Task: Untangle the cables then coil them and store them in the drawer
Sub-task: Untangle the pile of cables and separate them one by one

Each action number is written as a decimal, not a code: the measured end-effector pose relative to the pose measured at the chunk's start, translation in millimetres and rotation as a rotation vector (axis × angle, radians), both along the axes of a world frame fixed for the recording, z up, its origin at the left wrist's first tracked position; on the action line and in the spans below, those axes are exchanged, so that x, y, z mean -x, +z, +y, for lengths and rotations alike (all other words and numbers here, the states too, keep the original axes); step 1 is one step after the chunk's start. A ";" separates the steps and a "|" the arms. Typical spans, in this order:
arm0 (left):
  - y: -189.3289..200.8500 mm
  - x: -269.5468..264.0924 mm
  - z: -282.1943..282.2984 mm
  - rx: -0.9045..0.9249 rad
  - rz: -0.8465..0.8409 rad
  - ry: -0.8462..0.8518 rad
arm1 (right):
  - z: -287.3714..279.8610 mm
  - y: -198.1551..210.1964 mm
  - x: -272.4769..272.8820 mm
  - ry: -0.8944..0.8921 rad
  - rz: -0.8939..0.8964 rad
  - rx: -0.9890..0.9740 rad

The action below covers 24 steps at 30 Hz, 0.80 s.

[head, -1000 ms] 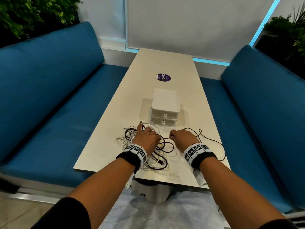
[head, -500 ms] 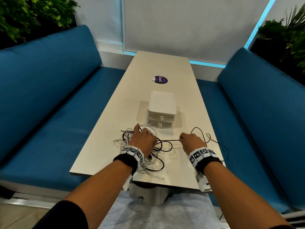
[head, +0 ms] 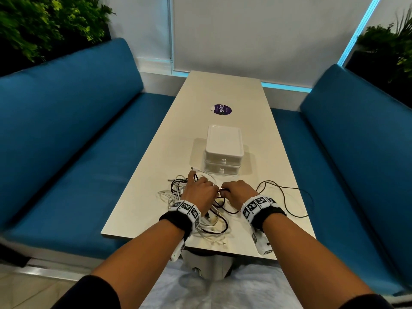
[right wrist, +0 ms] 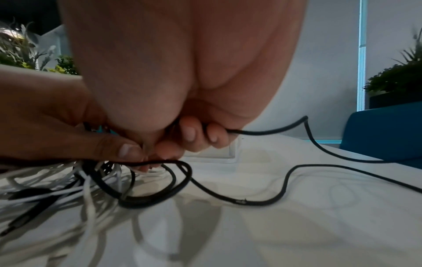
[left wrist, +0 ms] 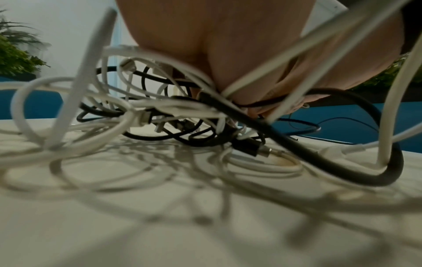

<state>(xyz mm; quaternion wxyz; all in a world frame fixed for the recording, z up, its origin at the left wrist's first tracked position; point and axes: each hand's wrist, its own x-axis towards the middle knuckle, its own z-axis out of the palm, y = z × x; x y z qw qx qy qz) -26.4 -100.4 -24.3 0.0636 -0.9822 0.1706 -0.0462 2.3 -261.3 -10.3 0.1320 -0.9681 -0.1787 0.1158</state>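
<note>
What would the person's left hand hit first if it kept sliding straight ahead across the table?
Most likely the white drawer unit. The left hand rests on the tangled cables, its fingers pointing toward the unit's lower drawer. A white cable plug lies between, slightly left, so depth leaves some doubt.

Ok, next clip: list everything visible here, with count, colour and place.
Tangle of thin cables: one heap, white and black, near end of table, under both hands.
Loose black cable: one, black, trailing right from the right hand.
Small plastic drawer unit: one, white, two drawers shut, mid-table behind the tangle.
Round sticker: one, purple, beyond the drawers.
Long table: one, cream, centre.
Padded benches: two, blue, either side.
Plants: two clumps, green, behind benches.
Wrist bands: two, black-white markers.
Left hand: on the tangle.
Right hand: grip on the black cable.
</note>
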 end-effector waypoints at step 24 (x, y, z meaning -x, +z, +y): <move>-11.5 -2.2 -6.4 0.008 -0.033 -0.032 | -8.0 -4.2 5.0 0.046 -0.096 0.156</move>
